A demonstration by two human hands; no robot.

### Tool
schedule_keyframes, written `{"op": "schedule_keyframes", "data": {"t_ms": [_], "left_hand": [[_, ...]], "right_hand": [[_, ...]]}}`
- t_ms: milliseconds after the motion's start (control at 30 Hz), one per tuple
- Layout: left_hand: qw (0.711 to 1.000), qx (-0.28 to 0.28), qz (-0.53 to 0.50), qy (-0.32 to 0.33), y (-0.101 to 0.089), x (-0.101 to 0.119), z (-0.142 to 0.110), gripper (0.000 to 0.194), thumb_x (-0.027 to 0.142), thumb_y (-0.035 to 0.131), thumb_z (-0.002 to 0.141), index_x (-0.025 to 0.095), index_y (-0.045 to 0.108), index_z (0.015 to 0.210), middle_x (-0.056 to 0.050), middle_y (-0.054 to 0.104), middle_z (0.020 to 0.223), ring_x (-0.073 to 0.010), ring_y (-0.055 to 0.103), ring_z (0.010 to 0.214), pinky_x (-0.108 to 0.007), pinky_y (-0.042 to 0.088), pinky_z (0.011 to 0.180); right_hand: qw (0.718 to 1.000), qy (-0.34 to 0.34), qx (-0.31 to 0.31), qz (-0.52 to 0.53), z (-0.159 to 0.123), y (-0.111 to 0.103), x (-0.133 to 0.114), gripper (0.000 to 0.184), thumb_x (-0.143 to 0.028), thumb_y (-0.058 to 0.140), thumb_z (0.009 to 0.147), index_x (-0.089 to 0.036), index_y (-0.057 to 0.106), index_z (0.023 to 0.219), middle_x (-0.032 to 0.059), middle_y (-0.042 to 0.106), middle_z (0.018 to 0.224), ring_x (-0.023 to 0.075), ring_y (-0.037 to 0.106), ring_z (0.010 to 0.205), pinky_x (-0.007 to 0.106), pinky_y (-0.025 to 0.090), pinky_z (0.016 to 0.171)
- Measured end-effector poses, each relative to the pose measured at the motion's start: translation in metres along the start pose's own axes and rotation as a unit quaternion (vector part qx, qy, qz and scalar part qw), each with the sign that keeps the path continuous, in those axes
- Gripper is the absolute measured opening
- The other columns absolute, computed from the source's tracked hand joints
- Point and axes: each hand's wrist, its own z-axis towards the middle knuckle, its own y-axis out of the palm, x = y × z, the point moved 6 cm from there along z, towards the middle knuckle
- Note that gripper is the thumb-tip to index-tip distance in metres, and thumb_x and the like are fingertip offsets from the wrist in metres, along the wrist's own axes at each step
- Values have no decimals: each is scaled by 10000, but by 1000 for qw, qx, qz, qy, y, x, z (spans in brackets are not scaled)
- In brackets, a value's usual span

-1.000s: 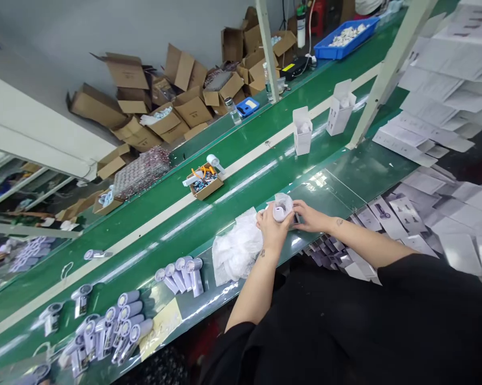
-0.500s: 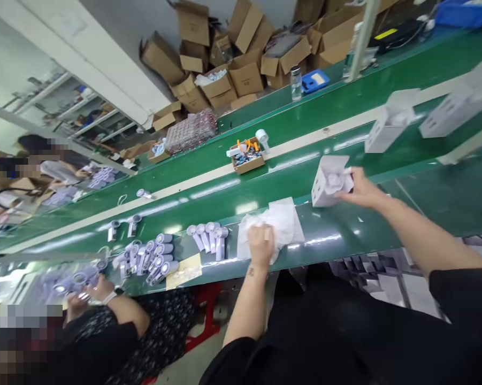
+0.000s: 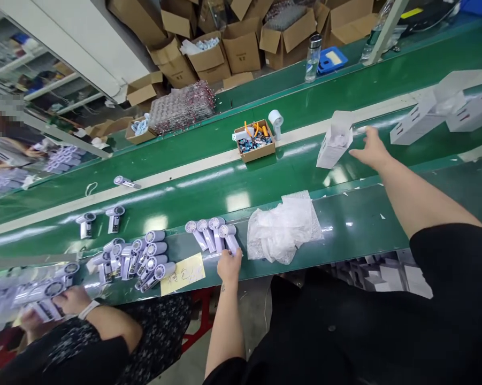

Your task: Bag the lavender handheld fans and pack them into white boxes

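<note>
My left hand is closed around the lower end of a pale purple handheld fan, the rightmost in a short row. The other fans of that row lie close beside it. To the right of my left hand is a crumpled pile of thin white bags. My right hand is stretched out over the green belt, thumb and fingers apart, with nothing in it. Just left of its fingers stands an open white box with white wrapping inside, apart from the hand.
More white boxes stand at the right on the belt. A small carton of parts and an upright fan sit mid-belt. At left, a co-worker's hands hold fans near a fan pile and a yellow note.
My left hand has left the white bags and moved left onto the fan. My right hand has let go of the white box, which now stands farther back on the belt.
</note>
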Motion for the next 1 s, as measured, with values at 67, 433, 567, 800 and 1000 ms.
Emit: {"op": "schedule_keyframes", "data": {"t_ms": [67,433,567,800,1000], "left_hand": [[987,-23,-154,-45,7,1,-10,314,476,598,696,170,529,680,-41,573,584,-214,598,619,-296,417,567],[922,-212,-272,177,66,110,-58,357,487,478,826,174,637,764,-47,642,659,-144,577,602,-240,422,572],[968,-119,-82,204,58,139,20,168,335,636,710,177,634,649,-69,656,672,-231,621,781,-302,435,709],[894,-45,-164,415,22,181,-18,145,317,537,813,187,602,818,-39,648,869,-170,580,855,-294,431,788],[571,-13,13,820,41,166,-115,137,165,460,876,200,586,837,-39,566,728,-175,532,778,-321,401,723]], "right_hand": [[980,110,-49,159,-47,32,-13,415,-416,488,876,-385,376,1274,25,662,970,185,635,853,340,532,707],[721,456,-79,515,-216,222,-70,118,-224,515,873,-144,584,924,60,658,784,126,616,624,247,540,562],[759,454,-50,463,-219,171,-51,123,-160,596,812,-170,586,934,29,636,749,154,625,651,281,561,541],[705,474,-24,527,-277,143,-36,168,-211,596,810,-153,578,966,78,666,793,185,647,643,293,570,528],[609,461,46,644,-283,127,-29,201,-260,508,874,-121,557,1010,95,657,795,182,655,688,280,578,551]]}}
